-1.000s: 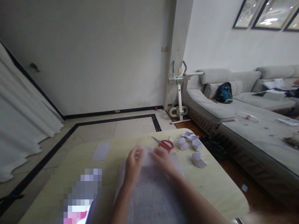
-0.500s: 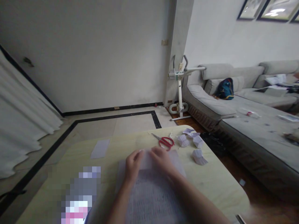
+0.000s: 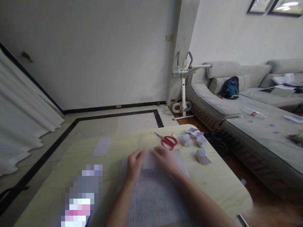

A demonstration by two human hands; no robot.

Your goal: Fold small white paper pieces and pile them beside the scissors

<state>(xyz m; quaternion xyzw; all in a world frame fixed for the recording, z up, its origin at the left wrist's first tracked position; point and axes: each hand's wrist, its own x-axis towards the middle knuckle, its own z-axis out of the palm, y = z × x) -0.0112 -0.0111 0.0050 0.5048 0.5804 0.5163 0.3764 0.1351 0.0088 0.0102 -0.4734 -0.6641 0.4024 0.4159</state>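
A small piece of white paper [image 3: 148, 160] is held between my two hands, above a larger sheet covered in writing [image 3: 151, 198]. My left hand [image 3: 136, 164] pinches its left side with the fingers closed. On the other side, my right hand [image 3: 163, 157] has its fingers curled round the right edge; the fingertips are partly hidden. Just beyond my right hand lie red-handled scissors [image 3: 168, 142], blades pointing to the far left. Several folded or crumpled paper pieces [image 3: 187, 140] rest to the right of the scissors.
A blank rectangular paper [image 3: 102, 147] lies at the far left of the pale wooden table [image 3: 217, 186]. A blurred-out object [image 3: 80, 195] is at the near left. Beyond the table's right edge stands a grey sofa [image 3: 258, 132] with a blue backpack [image 3: 230, 88].
The view has shifted slightly. Both hands stay at the small paper, holding it in nearly the same place; the scissors and paper pieces lie as before.
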